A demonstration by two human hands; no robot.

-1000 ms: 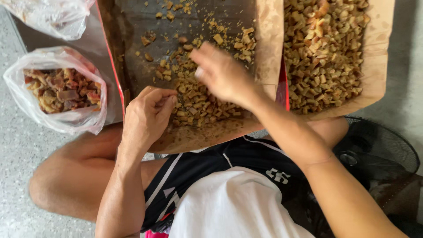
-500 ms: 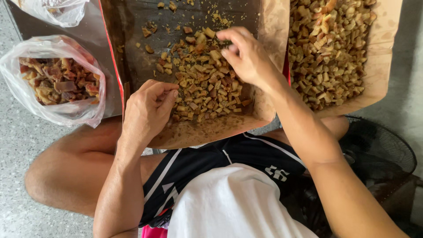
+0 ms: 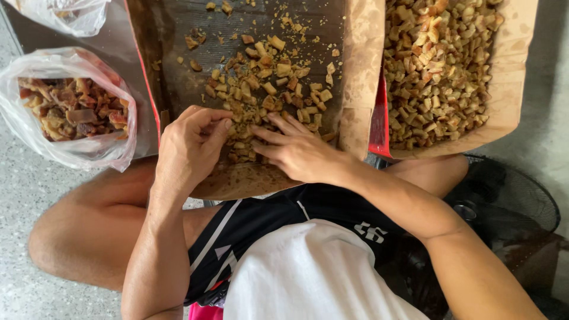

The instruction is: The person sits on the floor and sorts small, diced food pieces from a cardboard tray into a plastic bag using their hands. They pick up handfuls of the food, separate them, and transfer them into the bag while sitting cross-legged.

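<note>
Our left hand curls half-closed, whatever it pinches hidden behind its fingers, while just beside it our right hand lies flat, fingers spread, on the small tan fried chunks heaped in the paper-lined brown tray, cut off above.

speckled grey floor, black fan

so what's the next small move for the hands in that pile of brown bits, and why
Probably draw the right hand toward the left hand, raking a few brown bits along. Its fingers lie spread flat on the pile's near edge in the paper-lined tray, while the left hand is curled beside it as if holding some.
</note>
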